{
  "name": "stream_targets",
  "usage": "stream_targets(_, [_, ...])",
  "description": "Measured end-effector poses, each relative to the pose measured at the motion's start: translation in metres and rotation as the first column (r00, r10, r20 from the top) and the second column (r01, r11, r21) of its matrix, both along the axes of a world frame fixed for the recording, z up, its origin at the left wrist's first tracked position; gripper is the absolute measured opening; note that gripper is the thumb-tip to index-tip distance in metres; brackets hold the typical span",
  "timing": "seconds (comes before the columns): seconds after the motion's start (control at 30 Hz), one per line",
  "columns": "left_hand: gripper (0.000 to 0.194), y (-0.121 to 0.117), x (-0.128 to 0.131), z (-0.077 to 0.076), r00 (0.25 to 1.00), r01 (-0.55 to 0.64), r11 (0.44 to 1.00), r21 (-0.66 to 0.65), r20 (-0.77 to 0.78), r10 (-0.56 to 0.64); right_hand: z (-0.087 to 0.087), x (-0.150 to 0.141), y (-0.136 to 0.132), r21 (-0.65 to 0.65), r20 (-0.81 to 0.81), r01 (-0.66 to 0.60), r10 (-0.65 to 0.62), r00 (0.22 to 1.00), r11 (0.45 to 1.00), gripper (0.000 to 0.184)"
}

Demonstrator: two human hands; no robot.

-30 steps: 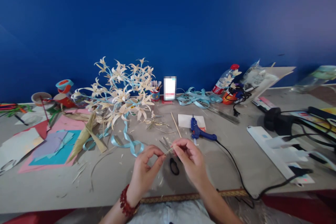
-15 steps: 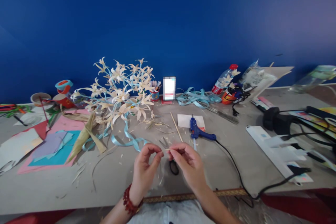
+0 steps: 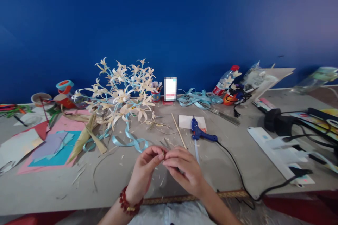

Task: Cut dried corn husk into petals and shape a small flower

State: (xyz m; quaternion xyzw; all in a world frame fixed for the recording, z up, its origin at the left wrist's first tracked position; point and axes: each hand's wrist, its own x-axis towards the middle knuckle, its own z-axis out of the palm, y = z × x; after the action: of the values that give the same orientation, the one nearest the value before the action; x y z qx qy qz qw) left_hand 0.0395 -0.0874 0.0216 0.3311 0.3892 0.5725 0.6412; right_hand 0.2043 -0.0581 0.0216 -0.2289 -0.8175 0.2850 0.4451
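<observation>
Above the table's front part, my left hand and my right hand meet at the fingertips. Both are closed in a pinch around a tiny pale strip, mostly covered by the fingers; its kind cannot be made out. A red bead bracelet circles my left wrist. Scissors lie behind and under the hands, largely hidden. Just beyond sit a thin wooden stick and a curl of light blue ribbon. To the right rests a blue glue gun, its nozzle over a white card.
A bunch of cream husk flowers stands at the back left. Dried husks lie on coloured paper. Rightward are a bottle, a ribbon heap and a power strip; the glue gun's black cord runs along the front edge.
My right hand has turned inward and its fingers have closed up against my left fingertips. The small strip between them is now more hidden. Objects on the table have stayed put.
</observation>
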Motion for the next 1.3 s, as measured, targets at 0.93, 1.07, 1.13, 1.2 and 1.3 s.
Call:
stream_targets(0.93, [0.012, -0.0013, -0.0057, -0.0023, 0.996, 0.014, 0.999, 0.052, -0.094, -0.009, 0.0005, -0.0007, -0.0062, 0.129, 0.136, 0.077, -0.094, 0.986, 0.989, 0.024])
stream_targets(1.07, [0.008, -0.0031, -0.0056, -0.0049, 0.979, -0.051, 0.996, 0.073, -0.191, 0.065, 0.0002, -0.0019, -0.0065, 0.137, 0.133, 0.096, -0.114, 0.985, 0.986, 0.024])
stream_targets(1.13, [0.007, -0.0038, -0.0056, -0.0065, 0.961, -0.089, 0.991, 0.097, -0.255, 0.111, -0.0002, -0.0023, -0.0068, 0.158, 0.13, 0.107, -0.128, 0.983, 0.982, 0.024])
stream_targets(1.2, [0.006, -0.0043, -0.0058, -0.0073, 0.934, -0.102, 0.986, 0.13, -0.328, 0.14, -0.0009, -0.0025, -0.0074, 0.181, 0.127, 0.127, -0.151, 0.98, 0.975, 0.023])
stream_targets(1.3, [0.008, -0.0052, -0.0063, -0.0059, 0.881, -0.088, 0.979, 0.183, -0.445, 0.162, -0.0025, -0.0032, -0.0089, 0.195, 0.136, 0.159, -0.188, 0.973, 0.968, 0.023])
